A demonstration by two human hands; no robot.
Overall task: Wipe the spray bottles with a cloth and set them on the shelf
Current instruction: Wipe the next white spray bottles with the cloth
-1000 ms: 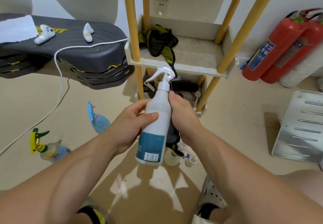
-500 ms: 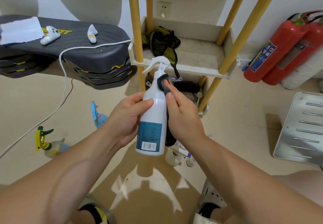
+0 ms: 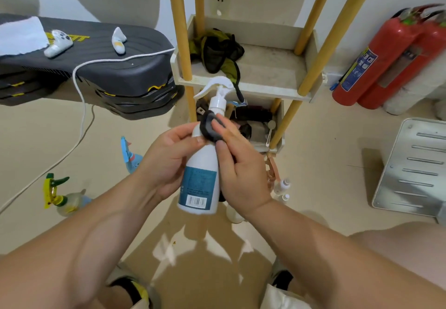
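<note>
My left hand (image 3: 166, 159) grips a white spray bottle (image 3: 201, 176) with a teal label around its body, holding it upright in front of me. My right hand (image 3: 237, 164) holds a dark cloth (image 3: 208, 128) and presses it against the bottle's shoulder, just under the white trigger head. Behind the bottle stands the shelf (image 3: 265, 86) with yellow posts and a cream tray. On the floor to the left lie a blue spray bottle (image 3: 131, 156) and a yellow-and-green one (image 3: 60, 195).
A dark, green-edged item (image 3: 217, 55) lies on the shelf tray. Small bottles (image 3: 281, 185) stand on the floor by my right wrist. Red fire extinguishers (image 3: 391, 60) lean at the right wall, a metal panel (image 3: 415, 166) lies right, and stacked grey boards (image 3: 96, 72) sit left.
My right hand has slid the cloth up from the bottle's lower side to its shoulder near the neck. My left hand keeps its grip, and the bottle has tilted slightly.
</note>
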